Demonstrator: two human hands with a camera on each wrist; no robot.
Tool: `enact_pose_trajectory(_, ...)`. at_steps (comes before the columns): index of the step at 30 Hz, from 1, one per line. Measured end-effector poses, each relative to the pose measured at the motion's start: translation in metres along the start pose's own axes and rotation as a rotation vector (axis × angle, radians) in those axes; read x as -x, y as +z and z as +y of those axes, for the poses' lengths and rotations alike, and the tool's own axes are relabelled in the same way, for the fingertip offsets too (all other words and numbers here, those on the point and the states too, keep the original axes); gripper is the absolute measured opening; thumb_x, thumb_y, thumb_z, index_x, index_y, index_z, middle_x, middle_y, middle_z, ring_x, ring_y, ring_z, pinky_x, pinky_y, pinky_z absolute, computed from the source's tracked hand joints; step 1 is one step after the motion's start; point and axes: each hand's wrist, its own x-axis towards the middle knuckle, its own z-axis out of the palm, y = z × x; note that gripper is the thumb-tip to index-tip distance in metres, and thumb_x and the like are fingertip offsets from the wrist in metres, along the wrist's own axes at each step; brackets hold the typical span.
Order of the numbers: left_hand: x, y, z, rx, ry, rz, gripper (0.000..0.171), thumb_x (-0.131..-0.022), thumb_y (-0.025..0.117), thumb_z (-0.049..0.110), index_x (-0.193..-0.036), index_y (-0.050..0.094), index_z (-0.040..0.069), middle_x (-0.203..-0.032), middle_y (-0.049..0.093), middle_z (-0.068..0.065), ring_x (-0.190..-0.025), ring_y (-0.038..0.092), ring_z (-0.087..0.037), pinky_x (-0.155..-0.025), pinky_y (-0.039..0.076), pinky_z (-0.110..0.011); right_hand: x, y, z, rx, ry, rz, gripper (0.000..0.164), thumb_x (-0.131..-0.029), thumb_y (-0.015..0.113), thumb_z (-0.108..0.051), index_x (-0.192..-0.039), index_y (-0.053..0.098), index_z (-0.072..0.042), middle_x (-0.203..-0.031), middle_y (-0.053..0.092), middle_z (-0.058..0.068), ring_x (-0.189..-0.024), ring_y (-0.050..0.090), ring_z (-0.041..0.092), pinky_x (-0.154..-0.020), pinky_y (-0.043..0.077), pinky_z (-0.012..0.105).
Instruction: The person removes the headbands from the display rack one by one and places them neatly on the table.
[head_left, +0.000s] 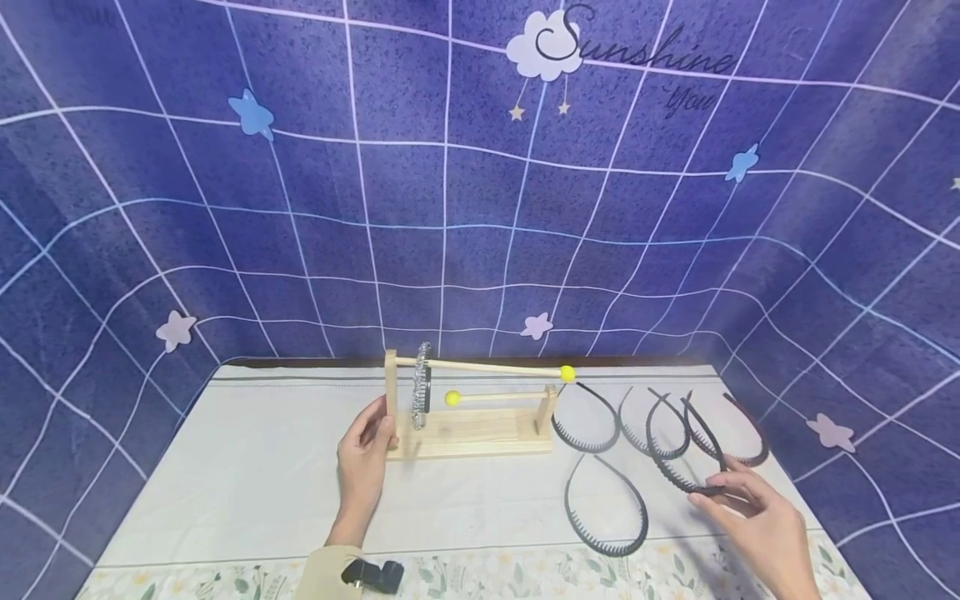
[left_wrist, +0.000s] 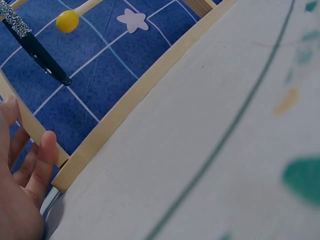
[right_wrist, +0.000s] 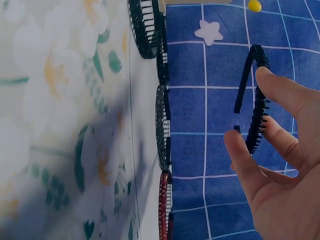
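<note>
On the left, a wooden stand [head_left: 472, 435] with two rods tipped by yellow balls rests on the table. My left hand [head_left: 363, 454] grips its left post low down, thumb on one side and fingers on the other, as the left wrist view also shows. A glittery silver headband [head_left: 420, 396] hangs from the upper rod, near that post. Over at the right, my right hand [head_left: 768, 521] pinches a black toothed headband [right_wrist: 258, 117] between thumb and fingers. It is held up above the table, its open ends pointing away from the hand.
Several other toothed headbands lie right of the stand: a black one [head_left: 630, 546] near the front, another [head_left: 588, 447] by the stand's right end, and a dark red one [right_wrist: 164, 205] farthest right. A floral-edged white cloth [head_left: 247, 500] covers the table; blue star-patterned fabric [head_left: 480, 250] surrounds it.
</note>
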Motion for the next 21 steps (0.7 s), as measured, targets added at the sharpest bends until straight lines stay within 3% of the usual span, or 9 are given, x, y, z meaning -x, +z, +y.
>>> enact_pose_trajectory(10,0.000,0.000,0.001,-0.013,-0.002,-0.001,0.045,-0.113,0.068,0.020,-0.154,0.062,0.004,-0.151,0.064,-0.018,-0.124,0.062,0.003,-0.102,0.061,-0.011,0.007,-0.006,0.016,0.168,-0.046,-0.006,0.035,-0.080,0.104,-0.029,-0.105,0.083,-0.015,-0.145,0.068,0.022,-0.087,0.071,-0.013,-0.084,0.038,-0.010)
enact_pose_trajectory(12,0.000,0.000,0.001,0.000,-0.003,-0.004,0.044,-0.113,0.068,0.018,-0.155,0.062,0.003,-0.150,0.064,-0.018,-0.123,0.063,0.002,-0.100,0.062,-0.012,0.008,-0.007,0.019,0.186,-0.043,-0.008,0.036,-0.077,0.105,-0.030,-0.103,0.083,-0.016,-0.144,0.068,0.020,-0.087,0.069,-0.014,-0.083,0.037,-0.010)
enact_pose_trajectory(17,0.000,0.000,0.001,0.037,-0.014,-0.011,0.044,-0.113,0.068,0.015,-0.155,0.061,0.002,-0.148,0.064,-0.016,-0.121,0.065,-0.001,-0.095,0.066,-0.016,0.010,-0.007,0.027,0.197,-0.083,-0.013,0.037,-0.071,0.108,-0.026,-0.098,0.083,-0.019,-0.142,0.069,0.021,-0.087,0.069,-0.014,-0.078,0.049,-0.006)
enact_pose_trajectory(19,0.000,0.000,0.001,0.030,-0.018,-0.012,0.044,-0.114,0.067,0.016,-0.155,0.061,0.002,-0.148,0.064,-0.016,-0.121,0.065,-0.001,-0.096,0.065,-0.015,0.011,-0.007,0.030,0.198,-0.111,-0.016,0.037,-0.070,0.108,-0.024,-0.096,0.082,-0.020,-0.144,0.070,0.011,-0.087,0.069,-0.015,-0.077,0.051,-0.005)
enact_pose_trajectory(21,0.000,0.000,0.001,0.022,-0.017,-0.013,0.044,-0.114,0.067,0.017,-0.155,0.061,0.002,-0.148,0.064,-0.017,-0.122,0.064,0.000,-0.096,0.065,-0.014,0.012,-0.008,0.033,0.196,-0.129,-0.023,0.037,-0.069,0.109,-0.023,-0.095,0.082,-0.021,-0.144,0.068,-0.010,-0.088,0.068,-0.015,-0.077,0.052,-0.004)
